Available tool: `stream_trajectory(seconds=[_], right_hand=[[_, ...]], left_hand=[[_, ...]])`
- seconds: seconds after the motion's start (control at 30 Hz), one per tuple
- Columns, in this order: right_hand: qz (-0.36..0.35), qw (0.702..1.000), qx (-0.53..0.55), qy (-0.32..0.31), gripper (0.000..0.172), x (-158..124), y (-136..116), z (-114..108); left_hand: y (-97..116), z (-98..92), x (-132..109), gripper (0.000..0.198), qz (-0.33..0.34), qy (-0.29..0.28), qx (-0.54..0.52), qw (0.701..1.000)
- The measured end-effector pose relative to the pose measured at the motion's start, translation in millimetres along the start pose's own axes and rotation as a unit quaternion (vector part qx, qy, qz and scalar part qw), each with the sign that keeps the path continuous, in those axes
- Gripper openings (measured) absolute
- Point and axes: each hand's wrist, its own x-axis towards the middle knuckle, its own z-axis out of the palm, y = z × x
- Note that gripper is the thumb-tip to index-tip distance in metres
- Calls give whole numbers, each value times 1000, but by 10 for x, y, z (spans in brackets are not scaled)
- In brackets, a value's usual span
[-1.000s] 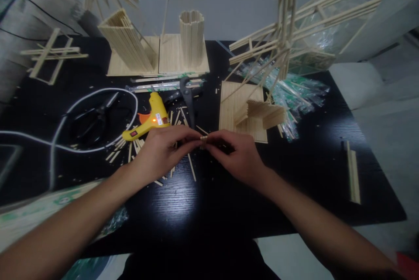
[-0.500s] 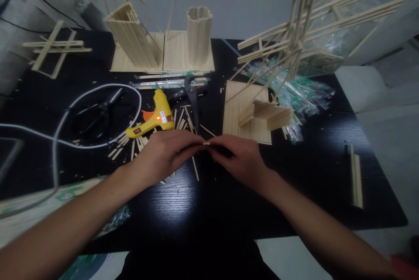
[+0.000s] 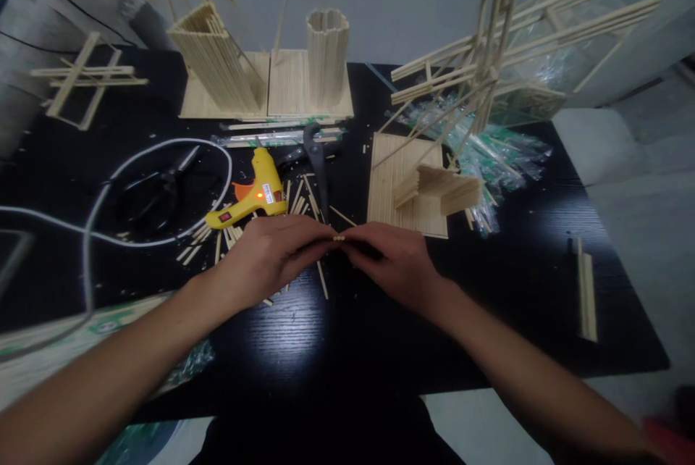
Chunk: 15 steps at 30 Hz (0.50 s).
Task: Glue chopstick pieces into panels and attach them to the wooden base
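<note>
Between my fingertips is a small bundle of wooden sticks, seen end-on, with about three round ends in a row. My left hand pinches it from the left side. From the right, my right hand pinches the same bundle, and the two hands' fingertips nearly meet. How far the sticks reach beyond the ends is hidden. Close by my left hand lies a yellow hot glue gun with an orange trigger and a lit light. Cut stick pieces are scattered beyond and under that hand.
Dark-handled pliers lie past my hands; black scissors sit inside a white cable loop. Stick-built towers stand at the back. A stick base with walls and a tall frame are at right, near plastic wrappers.
The view has shifted slightly, so everything sits a little further left. Both hands keep their pinch on the sticks; nothing else has visibly moved.
</note>
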Motion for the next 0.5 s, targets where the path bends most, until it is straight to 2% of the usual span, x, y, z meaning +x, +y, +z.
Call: stream_trajectory(seconds=[0.3, 0.5], right_hand=[[17, 999, 22, -35, 23, 76, -17, -138], [-13, 1000, 0, -25, 13, 68, 13, -83]], left_hand=[[-19, 8, 7, 14, 15, -4, -9, 1000], [-46, 18, -37, 14, 10, -9, -9, 1000]])
